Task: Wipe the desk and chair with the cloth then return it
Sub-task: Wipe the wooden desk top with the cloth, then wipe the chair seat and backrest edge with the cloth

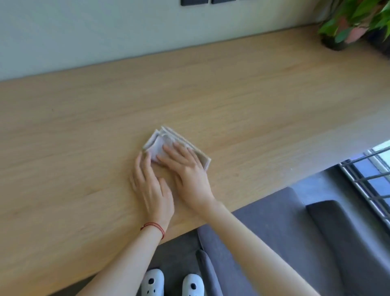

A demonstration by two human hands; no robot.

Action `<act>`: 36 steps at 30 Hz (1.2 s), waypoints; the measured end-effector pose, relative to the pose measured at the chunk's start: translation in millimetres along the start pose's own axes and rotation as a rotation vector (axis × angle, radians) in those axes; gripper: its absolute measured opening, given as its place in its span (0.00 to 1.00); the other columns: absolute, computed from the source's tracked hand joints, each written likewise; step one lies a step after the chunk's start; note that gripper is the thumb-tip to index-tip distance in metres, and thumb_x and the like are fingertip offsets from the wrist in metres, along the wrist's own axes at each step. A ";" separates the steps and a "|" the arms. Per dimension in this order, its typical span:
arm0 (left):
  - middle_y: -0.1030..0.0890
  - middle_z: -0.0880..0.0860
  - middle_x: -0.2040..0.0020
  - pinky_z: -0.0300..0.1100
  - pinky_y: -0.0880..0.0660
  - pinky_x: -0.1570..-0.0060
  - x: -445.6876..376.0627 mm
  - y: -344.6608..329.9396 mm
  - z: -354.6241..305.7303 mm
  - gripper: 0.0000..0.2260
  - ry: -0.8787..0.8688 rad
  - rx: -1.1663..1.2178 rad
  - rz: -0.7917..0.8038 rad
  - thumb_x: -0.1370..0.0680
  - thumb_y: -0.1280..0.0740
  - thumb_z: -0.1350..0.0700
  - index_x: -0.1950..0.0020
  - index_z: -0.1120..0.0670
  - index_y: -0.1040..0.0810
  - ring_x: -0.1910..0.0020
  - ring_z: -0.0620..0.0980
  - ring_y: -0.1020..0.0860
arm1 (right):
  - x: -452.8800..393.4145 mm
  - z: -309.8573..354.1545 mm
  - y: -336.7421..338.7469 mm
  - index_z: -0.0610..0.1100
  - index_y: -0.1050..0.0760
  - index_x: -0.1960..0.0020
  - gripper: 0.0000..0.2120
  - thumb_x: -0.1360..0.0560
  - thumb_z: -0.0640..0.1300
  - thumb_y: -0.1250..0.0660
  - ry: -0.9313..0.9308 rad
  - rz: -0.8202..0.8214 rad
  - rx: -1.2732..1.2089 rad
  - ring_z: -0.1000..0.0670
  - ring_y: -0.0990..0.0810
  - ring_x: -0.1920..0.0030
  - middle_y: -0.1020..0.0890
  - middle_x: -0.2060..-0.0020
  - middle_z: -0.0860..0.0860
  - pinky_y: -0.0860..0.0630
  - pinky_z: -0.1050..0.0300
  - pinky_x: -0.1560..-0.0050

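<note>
A folded pale cloth lies on the light wooden desk, near its front edge. My right hand rests flat on top of the cloth, fingers spread and pressing it down. My left hand lies flat on the desk beside it, its fingertips touching the cloth's near left edge. A red string is around my left wrist. The grey upholstered chair stands at the lower right, tucked against the desk's front edge.
A potted plant with green and pink leaves stands on the desk's far right corner. The pale wall runs along the back with dark panels at the top. A metal window grille is at the right. My white shoes show below.
</note>
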State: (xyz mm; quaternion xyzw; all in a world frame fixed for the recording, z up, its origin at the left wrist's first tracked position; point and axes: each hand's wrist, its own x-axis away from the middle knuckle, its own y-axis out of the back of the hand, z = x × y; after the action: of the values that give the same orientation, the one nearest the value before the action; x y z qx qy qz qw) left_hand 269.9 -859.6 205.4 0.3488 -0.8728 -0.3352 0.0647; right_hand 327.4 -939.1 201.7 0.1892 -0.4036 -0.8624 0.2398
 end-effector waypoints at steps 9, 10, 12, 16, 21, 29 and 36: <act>0.34 0.56 0.27 0.58 0.46 0.28 -0.2 -7.4 12.1 0.21 -0.274 -0.269 0.184 0.22 0.49 0.53 0.29 0.49 0.32 0.27 0.57 0.39 | 65.7 -130.9 128.8 0.46 0.27 0.33 0.19 0.22 0.33 0.39 -0.286 -0.175 0.252 0.44 0.36 0.26 0.29 0.29 0.45 0.36 0.45 0.28; 0.34 0.56 0.27 0.58 0.46 0.29 -0.7 -9.3 12.2 0.21 -0.303 -0.352 0.196 0.21 0.50 0.50 0.29 0.47 0.32 0.27 0.57 0.40 | 55.9 -147.1 140.7 0.46 0.27 0.33 0.18 0.21 0.35 0.40 -0.396 -0.247 0.259 0.44 0.36 0.26 0.29 0.29 0.45 0.37 0.47 0.28; 0.34 0.56 0.27 0.60 0.46 0.29 -1.6 -11.8 11.9 0.21 -0.336 -0.465 0.222 0.21 0.51 0.46 0.30 0.45 0.31 0.27 0.58 0.40 | 41.6 -154.7 140.3 0.45 0.27 0.33 0.17 0.20 0.38 0.41 -0.533 -0.362 0.233 0.43 0.37 0.26 0.29 0.29 0.44 0.39 0.47 0.27; 0.34 0.57 0.28 0.61 0.46 0.30 -2.8 -12.6 12.6 0.21 -0.353 -0.532 0.228 0.22 0.50 0.45 0.31 0.45 0.30 0.28 0.60 0.40 | 39.0 -97.7 87.1 0.47 0.24 0.36 0.17 0.23 0.38 0.37 -0.433 -0.381 0.171 0.42 0.34 0.28 0.26 0.31 0.46 0.37 0.47 0.29; 0.33 0.58 0.28 0.62 0.46 0.30 -1.0 -11.7 11.3 0.19 -0.370 -0.521 0.212 0.22 0.47 0.50 0.31 0.47 0.29 0.28 0.61 0.39 | 107.6 -29.3 43.3 0.50 0.21 0.39 0.16 0.23 0.35 0.35 -0.138 -0.192 0.098 0.46 0.31 0.29 0.22 0.35 0.51 0.36 0.49 0.28; 0.26 0.58 0.34 0.55 0.44 0.32 4.4 -5.3 4.8 0.17 -0.359 -0.291 0.180 0.21 0.45 0.54 0.39 0.53 0.22 0.32 0.60 0.35 | 102.0 -67.1 103.4 0.41 0.21 0.45 0.15 0.25 0.30 0.41 -0.543 -0.370 0.201 0.42 0.23 0.39 0.19 0.42 0.43 0.25 0.51 0.54; 0.20 0.61 0.54 0.50 0.30 0.52 69.0 9.3 -3.1 0.12 -0.651 -0.051 0.289 0.28 0.41 0.66 0.55 0.61 0.17 0.51 0.63 0.26 | 154.4 -6.3 66.1 0.52 0.20 0.46 0.16 0.25 0.36 0.39 -0.494 -0.383 0.190 0.42 0.19 0.51 0.15 0.53 0.48 0.25 0.51 0.60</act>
State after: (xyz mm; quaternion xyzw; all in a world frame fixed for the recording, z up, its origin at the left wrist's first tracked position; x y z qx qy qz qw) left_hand 214.1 -901.3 205.3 0.0950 -0.8793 -0.4378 -0.1613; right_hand 222.3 -1067.4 229.4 0.0683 -0.4854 -0.8701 -0.0508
